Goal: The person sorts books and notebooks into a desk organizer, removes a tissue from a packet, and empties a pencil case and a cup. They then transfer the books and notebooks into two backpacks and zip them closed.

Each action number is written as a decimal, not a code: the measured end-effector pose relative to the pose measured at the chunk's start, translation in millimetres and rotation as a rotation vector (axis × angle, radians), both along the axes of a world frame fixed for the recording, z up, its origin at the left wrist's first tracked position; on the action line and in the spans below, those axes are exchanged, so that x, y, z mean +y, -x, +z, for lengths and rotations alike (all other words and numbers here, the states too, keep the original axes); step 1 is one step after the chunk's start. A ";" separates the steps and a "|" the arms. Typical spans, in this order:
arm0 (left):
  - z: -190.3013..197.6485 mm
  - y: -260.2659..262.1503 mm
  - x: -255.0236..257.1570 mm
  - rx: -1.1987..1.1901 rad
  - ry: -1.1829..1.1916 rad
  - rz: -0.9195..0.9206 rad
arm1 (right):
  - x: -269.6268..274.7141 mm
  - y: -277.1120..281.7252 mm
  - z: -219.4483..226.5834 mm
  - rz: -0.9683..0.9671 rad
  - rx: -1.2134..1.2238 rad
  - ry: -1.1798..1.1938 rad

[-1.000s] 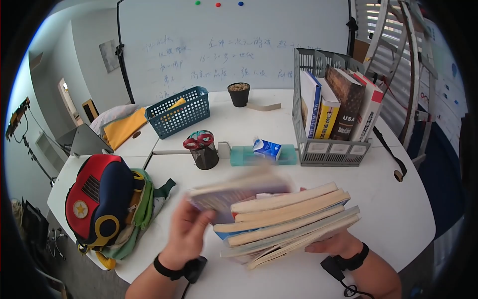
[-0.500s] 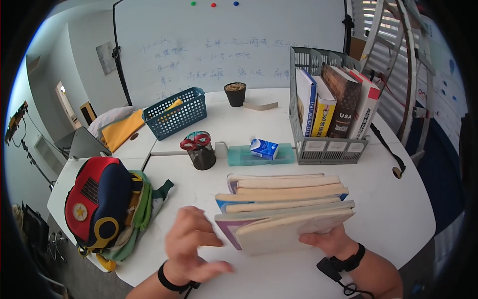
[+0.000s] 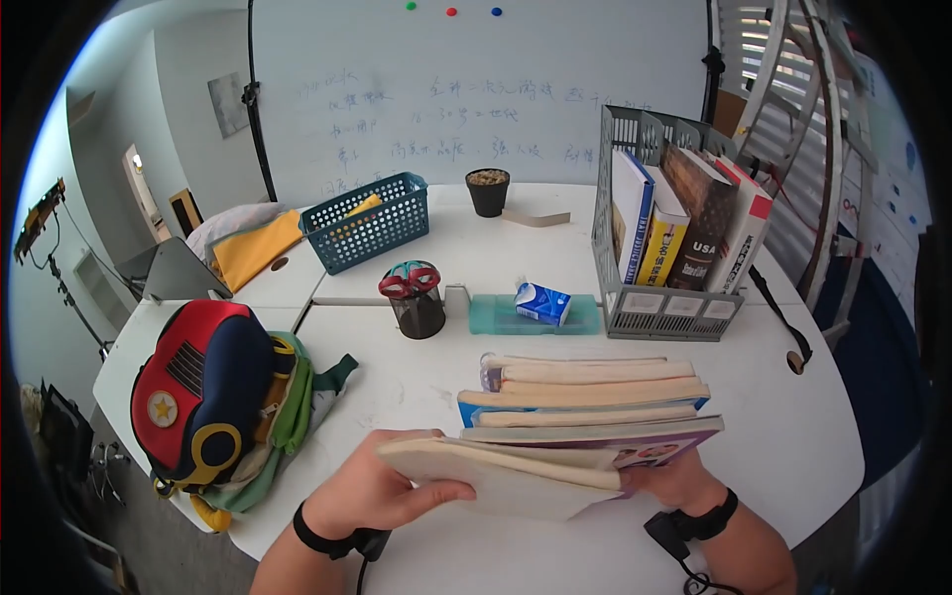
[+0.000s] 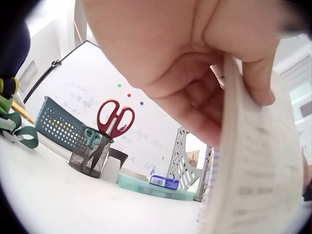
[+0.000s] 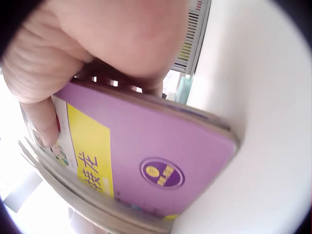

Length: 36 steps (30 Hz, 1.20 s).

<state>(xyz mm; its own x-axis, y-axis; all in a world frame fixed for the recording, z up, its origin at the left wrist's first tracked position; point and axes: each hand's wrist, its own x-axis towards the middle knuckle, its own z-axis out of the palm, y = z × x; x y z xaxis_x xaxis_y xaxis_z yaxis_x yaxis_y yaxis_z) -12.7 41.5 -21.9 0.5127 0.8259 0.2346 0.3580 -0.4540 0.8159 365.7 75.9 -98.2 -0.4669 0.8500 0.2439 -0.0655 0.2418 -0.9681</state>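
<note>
A row of books (image 3: 595,394) stands on the table with page edges up. My left hand (image 3: 397,488) pinches the left end of the pale front book (image 3: 506,484), thumb on the near side and fingers behind. That book leans out from the others at an angle. Around the right end of the row, my right hand (image 3: 682,483) holds the books, its thumb on a purple-covered book (image 5: 195,131). In the left wrist view the pale book's pages (image 4: 258,170) stand close beside my left thumb.
Ahead stand a grey book rack (image 3: 662,319) holding several books, a teal case (image 3: 486,315) with a blue-white packet (image 3: 542,304) on top, and a mesh cup (image 3: 418,315) with scissors (image 4: 116,119). A blue basket (image 3: 367,233) and plant pot (image 3: 487,196) sit behind; a backpack (image 3: 223,387) lies left.
My left hand first released a book into the row, then took hold of the front book's left end. That book's left end has swung out from the row. My right hand stays at the right end.
</note>
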 end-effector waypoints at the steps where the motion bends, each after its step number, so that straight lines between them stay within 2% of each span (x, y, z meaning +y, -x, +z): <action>1: -1.9 4.0 -1.8 -0.004 0.004 0.000 | 0.2 -1.1 2.5 -0.002 -0.032 -0.037; 3: -4.0 12.4 -4.8 -0.269 -0.081 0.308 | 4.7 -12.8 -2.4 0.014 -0.053 -0.051; 5: 3.9 18.2 9.5 -0.566 -0.177 0.530 | 8.5 -24.3 -2.7 0.011 0.050 0.068; 6: 4.0 24.4 14.3 -0.567 -0.179 0.531 | 10.0 -29.8 -3.1 0.054 0.094 0.156; 8: 2.0 36.8 19.6 -0.573 -0.223 0.673 | 10.1 -32.3 -4.3 0.073 0.123 0.152; 9: -0.7 31.4 17.8 -0.574 -0.223 0.678 | 10.3 -31.5 -4.3 0.091 0.151 0.148; 10: -5.5 18.2 15.3 -0.494 -0.243 0.645 | 10.4 -27.3 1.6 0.154 0.242 0.439; 11: -10.1 5.7 13.0 -0.416 -0.262 0.611 | 11.1 -27.3 2.0 0.158 0.237 0.437; 13: -18.5 -10.3 9.7 -0.430 -0.094 0.386 | 10.6 -28.8 0.6 0.204 0.180 0.173; 14: -21.9 -19.4 6.5 -0.464 0.041 0.286 | 9.5 -25.5 2.0 0.207 0.178 0.173; 15: -23.5 -28.1 3.5 -0.496 0.176 0.183 | 6.6 -20.3 4.6 0.184 0.245 0.271; 16: -22.3 -35.1 1.7 -0.496 0.259 0.067 | 4.8 -17.1 5.8 0.158 0.313 0.370; 17: -20.2 -41.0 -0.4 -0.495 0.341 -0.049 | 4.8 -16.2 6.1 0.158 0.313 0.371; 19: -15.5 -48.6 -4.4 -0.389 0.382 -0.138 | 14.6 4.1 31.2 0.148 0.301 0.359; 20: -14.3 -52.9 -5.2 -0.430 0.347 -0.081 | 40.6 36.9 52.1 0.145 0.295 0.351; 22: -17.4 -52.5 -3.6 -0.470 0.307 -0.024 | 36.8 32.7 48.0 0.139 0.284 0.333; 24: -31.1 -42.0 -1.3 -0.213 -0.431 0.294 | 26.8 22.0 37.1 0.127 0.273 0.321; 25: -32.2 -37.4 -7.9 -0.245 -0.413 0.351 | 19.8 14.7 29.1 0.120 0.266 0.315; 28: -13.2 -38.3 -6.7 -0.139 -0.525 0.255 | 12.1 0.0 18.7 0.101 0.249 0.292; 30: -7.3 -46.3 -8.5 -0.159 -0.290 0.306 | 38.1 36.3 51.8 0.097 0.229 0.276; 31: -9.3 -44.6 -9.5 -0.161 -0.291 0.310 | 34.4 35.0 48.3 0.095 0.221 0.269; 34: -14.3 -39.6 -12.7 -0.174 -0.264 0.133 | 34.6 28.5 46.9 0.073 0.202 0.253; 36: -12.5 -36.5 -9.6 -0.138 -0.259 0.169 | 34.2 24.7 46.3 0.058 0.191 0.240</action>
<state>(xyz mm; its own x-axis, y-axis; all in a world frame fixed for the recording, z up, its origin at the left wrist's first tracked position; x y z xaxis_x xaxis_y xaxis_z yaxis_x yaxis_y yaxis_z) 23.7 31.8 -34.4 0.3224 0.8004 0.5054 0.3395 -0.5961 0.7276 341.0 110.2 -51.9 -0.4815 0.8672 0.1271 -0.2584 -0.0019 -0.9660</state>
